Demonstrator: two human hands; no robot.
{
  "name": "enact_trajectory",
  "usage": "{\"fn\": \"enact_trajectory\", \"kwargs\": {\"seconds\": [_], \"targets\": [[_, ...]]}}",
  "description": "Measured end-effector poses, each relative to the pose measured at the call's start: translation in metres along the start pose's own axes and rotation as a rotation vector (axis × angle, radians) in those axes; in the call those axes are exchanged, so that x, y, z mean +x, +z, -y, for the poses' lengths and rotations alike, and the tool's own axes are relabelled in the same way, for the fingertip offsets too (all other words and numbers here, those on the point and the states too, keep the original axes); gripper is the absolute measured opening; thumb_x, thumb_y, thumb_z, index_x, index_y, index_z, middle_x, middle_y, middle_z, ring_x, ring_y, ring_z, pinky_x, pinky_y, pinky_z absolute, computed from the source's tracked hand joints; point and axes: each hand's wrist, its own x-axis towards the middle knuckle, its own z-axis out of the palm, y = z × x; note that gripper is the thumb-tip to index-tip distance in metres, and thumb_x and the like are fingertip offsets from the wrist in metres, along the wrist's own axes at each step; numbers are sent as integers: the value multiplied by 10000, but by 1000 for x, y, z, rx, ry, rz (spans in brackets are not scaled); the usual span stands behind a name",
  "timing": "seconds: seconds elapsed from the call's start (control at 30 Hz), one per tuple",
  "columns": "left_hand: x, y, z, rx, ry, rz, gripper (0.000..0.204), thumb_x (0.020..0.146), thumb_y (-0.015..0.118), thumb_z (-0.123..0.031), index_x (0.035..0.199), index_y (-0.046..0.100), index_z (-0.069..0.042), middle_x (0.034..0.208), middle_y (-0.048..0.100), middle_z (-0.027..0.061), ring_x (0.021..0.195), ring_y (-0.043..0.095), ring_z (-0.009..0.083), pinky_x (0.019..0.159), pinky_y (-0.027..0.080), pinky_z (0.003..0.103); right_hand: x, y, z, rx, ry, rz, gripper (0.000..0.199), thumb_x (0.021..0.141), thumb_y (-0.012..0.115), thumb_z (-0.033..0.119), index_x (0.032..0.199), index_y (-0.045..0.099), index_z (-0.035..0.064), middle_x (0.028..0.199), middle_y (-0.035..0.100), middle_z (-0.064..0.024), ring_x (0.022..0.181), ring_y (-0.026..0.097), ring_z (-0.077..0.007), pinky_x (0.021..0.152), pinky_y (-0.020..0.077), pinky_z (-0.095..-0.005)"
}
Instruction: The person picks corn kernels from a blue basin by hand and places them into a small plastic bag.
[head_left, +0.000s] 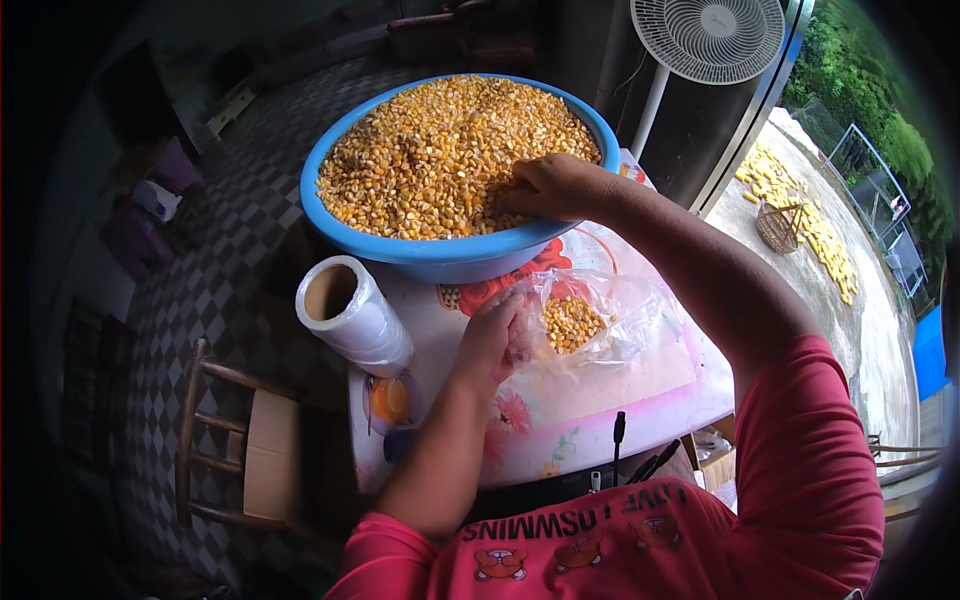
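A big blue basin (312, 205) heaped with yellow corn kernels (430, 150) stands at the far side of the table. My right hand (550, 187) reaches into the kernels at the basin's right part, fingers curled down and their tips hidden among them. Nearer to me, a clear plastic bag (640, 318) lies open on the table with a small heap of kernels (572, 325) inside. The bag's left edge is gripped by my left hand (493, 335). To the left of that hand a roll of clear plastic bags (365, 320) stands on end, slightly tilted in view.
The table (640, 390) has a flowered cover. By its left edge sit a small orange-and-clear object (390, 400) and, lower left, a wooden chair (230, 440) with cardboard. A white fan (710, 35) stands behind right. Outside, a basket (778, 228) sits beside spread corn cobs (825, 245).
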Motion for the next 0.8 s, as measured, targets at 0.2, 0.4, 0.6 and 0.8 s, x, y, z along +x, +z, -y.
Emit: {"fn": "enact_trajectory", "kwargs": {"seconds": [0.2, 0.4, 0.6, 0.8], "targets": [[-6, 8, -5, 9, -53, -60, 315, 898, 478, -210, 1201, 480, -125, 534, 297, -64, 428, 283, 64, 422, 290, 227, 14, 9, -6, -12, -85, 22, 333, 888, 506, 343, 955, 621, 37, 830, 635, -189, 763, 630, -327, 715, 502, -408], [-4, 7, -3, 5, -37, -94, 318, 913, 470, -229, 1207, 479, -107, 509, 287, -53, 390, 256, 70, 389, 260, 227, 0, 8, -3, 101, -48, -297, 276, 889, 531, 312, 893, 604, 45, 783, 634, -162, 724, 627, -326, 648, 499, -407], [-8, 11, -7, 30, -66, -85, 392, 899, 503, -255, 1257, 452, -105, 513, 280, -61, 392, 255, 68, 389, 278, 222, -46, 5, 2, 384, -202, -513, 172, 889, 561, 174, 840, 540, 11, 646, 545, -106, 588, 561, -206, 556, 456, -304], [-5, 7, 1, 32, -21, -32, 415, 889, 516, -251, 1253, 437, -68, 514, 279, -52, 389, 278, 62, 364, 285, 224, -94, 59, 16, 556, -253, -349, 143, 884, 569, 143, 890, 538, 4, 718, 572, -132, 656, 581, -228, 609, 468, -328]]}}
